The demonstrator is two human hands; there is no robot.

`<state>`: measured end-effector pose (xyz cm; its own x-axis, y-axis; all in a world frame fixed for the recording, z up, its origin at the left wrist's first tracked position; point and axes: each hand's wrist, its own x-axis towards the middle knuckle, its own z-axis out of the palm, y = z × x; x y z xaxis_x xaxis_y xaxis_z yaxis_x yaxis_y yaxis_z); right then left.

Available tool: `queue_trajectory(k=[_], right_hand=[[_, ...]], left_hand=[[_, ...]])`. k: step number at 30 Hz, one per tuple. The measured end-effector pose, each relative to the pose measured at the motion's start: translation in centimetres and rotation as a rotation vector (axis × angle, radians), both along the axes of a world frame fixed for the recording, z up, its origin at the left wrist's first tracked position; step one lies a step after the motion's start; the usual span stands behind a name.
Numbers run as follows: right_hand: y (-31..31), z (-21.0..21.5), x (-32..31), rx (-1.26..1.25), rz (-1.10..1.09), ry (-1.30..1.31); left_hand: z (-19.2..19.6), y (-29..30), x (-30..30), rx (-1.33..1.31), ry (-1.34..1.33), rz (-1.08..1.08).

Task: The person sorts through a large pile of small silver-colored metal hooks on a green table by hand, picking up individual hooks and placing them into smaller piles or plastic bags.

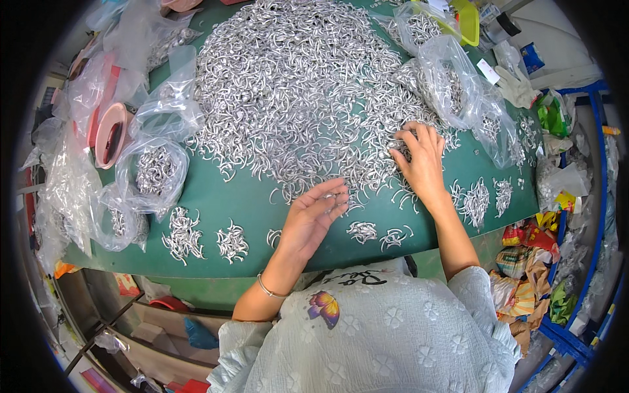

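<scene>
At the heap [282,92] edge, right hand [422,160]

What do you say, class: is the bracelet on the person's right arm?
No, the silver bracelet circles the forearm behind the left hand, while none shows behind the right hand.

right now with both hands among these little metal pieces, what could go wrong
The left hand has its wrist beside a small pile; a brush could scatter it. The right hand reaches into the edge of the big heap, so loose pieces might get dragged toward the small piles and mix. On the left, a plastic bag of pieces looks open and could spill if knocked.
</scene>
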<state>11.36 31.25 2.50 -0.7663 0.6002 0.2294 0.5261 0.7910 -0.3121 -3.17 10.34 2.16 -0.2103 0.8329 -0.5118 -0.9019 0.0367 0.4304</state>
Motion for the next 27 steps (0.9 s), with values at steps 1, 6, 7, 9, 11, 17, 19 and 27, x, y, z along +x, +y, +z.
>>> queue_trajectory(k=[1, 6, 7, 9, 11, 17, 19, 27], right_hand=[[-0.1, 0.0, -0.3, 0.038, 0.011, -0.001], [0.5, 0.2, -0.7, 0.085, 0.071, -0.041], [0.5, 0.1, -0.7, 0.083, 0.068, -0.029], [0.4, 0.1, -0.5, 0.107, 0.057, 0.027], [1.0, 0.0, -0.1, 0.044, 0.093, 0.108], [1.2, 0.9, 0.8, -0.172, -0.027, 0.244], [0.7, 1.6, 0.8, -0.309, 0.005, 0.337], [-0.1, 1.2, 1.3, -1.371, -0.033, 0.782]], left_hand=[[0.0, 0.1, 0.0, 0.000, 0.002, 0.003], [0.5, 0.6, 0.3, 0.006, -0.002, -0.016], [0.6, 0.6, 0.3, 0.007, 0.005, -0.026], [0.8, 0.7, 0.4, 0.003, 0.018, -0.025], [0.7, 0.8, 0.5, 0.001, 0.024, -0.023], [0.4, 1.1, 0.9, 0.018, 0.014, -0.056], [0.7, 1.4, 1.0, 0.021, 0.014, -0.065], [1.5, 2.4, 2.1, 0.022, 0.008, -0.112]])
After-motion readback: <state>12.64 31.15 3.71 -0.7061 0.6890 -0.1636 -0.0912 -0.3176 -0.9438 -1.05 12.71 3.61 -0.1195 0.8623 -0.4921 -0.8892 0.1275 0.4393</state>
